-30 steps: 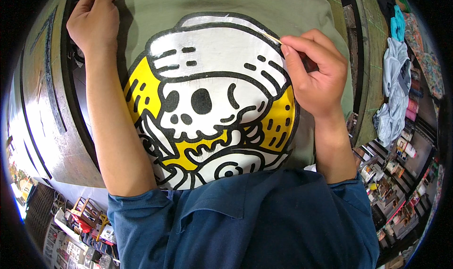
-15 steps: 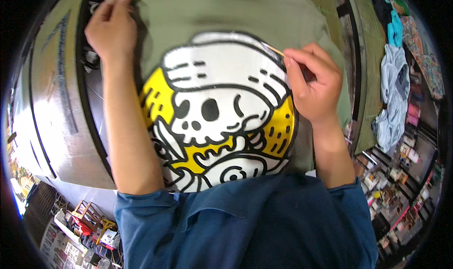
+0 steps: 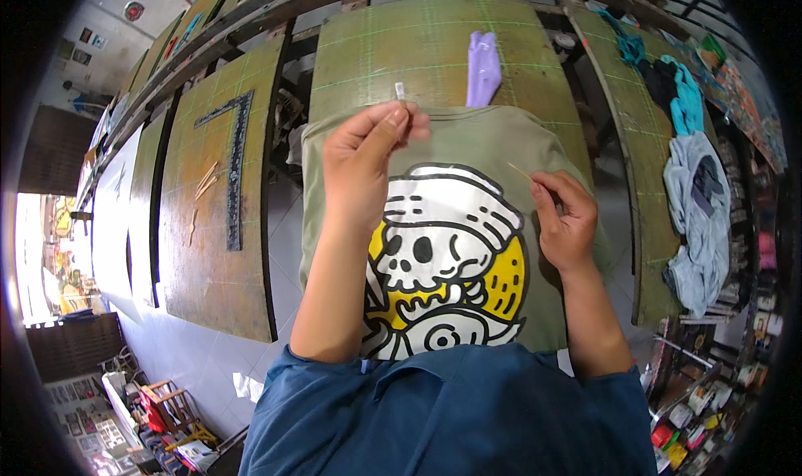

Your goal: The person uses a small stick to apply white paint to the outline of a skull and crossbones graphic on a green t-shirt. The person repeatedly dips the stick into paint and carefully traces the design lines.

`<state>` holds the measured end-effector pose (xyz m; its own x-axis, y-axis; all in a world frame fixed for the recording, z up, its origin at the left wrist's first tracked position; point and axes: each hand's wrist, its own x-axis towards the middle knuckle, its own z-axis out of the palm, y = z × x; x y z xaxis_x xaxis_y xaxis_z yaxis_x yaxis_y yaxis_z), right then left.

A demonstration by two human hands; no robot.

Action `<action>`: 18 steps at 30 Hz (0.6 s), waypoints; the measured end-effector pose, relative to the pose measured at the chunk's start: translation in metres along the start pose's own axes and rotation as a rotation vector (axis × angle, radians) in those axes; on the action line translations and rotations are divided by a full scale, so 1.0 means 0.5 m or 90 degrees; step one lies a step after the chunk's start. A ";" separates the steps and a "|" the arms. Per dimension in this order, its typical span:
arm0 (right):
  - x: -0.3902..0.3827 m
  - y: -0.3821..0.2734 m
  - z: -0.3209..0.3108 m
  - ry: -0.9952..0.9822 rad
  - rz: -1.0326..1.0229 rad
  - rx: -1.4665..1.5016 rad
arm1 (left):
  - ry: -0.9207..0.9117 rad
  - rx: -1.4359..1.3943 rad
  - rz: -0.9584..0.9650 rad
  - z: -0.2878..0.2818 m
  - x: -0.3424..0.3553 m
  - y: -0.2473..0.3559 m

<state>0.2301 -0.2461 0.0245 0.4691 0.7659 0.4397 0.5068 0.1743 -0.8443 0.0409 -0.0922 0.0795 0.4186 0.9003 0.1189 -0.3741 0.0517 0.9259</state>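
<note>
- Olive T-shirt (image 3: 493,142), laid over a green-brown board (image 3: 393,50); at its centre, a large skull print (image 3: 447,263) in white, black and yellow.
- Thin pale stick (image 3: 519,170) above the shirt, at about one o'clock from the print; long axis slanting from four o'clock at the gripped end to ten o'clock at the free tip, roughly toward the left hand. Gap to the cloth below impossible to judge.
- Right hand (image 3: 568,223), the nearer one, at the stick's four o'clock end; thumb and forefinger pinched on it.
- Left hand (image 3: 359,162) at about nine o'clock from the tip, in a narrow pinch on a small whitish piece (image 3: 399,90), too small to identify; fingertips partly blurred. Left forearm (image 3: 334,267) across the print's nine o'clock edge.
- Beyond the shirt at twelve o'clock, a limp purple item (image 3: 482,71).
- At nine o'clock, a neighbouring board (image 3: 213,284) with a black L-shaped strip (image 3: 237,167) and loose wooden sticks (image 3: 205,181).
- At three o'clock, a crumpled pale garment (image 3: 702,234).
</note>
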 end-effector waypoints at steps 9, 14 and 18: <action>0.029 -0.160 -0.020 0.043 -0.231 0.044 | -0.084 0.007 -0.061 0.096 -0.121 0.062; 0.031 -0.196 -0.010 0.045 -0.315 -0.025 | -0.090 -0.059 -0.012 0.097 -0.154 0.075; 0.025 -0.210 -0.009 0.060 -0.318 -0.047 | -0.099 -0.082 -0.009 0.099 -0.168 0.085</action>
<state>0.1860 -0.2574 0.1200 0.2172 0.5409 0.8126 0.7344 0.4579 -0.5010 0.0308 -0.1872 0.1268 0.5441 0.8217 0.1695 -0.4658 0.1278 0.8756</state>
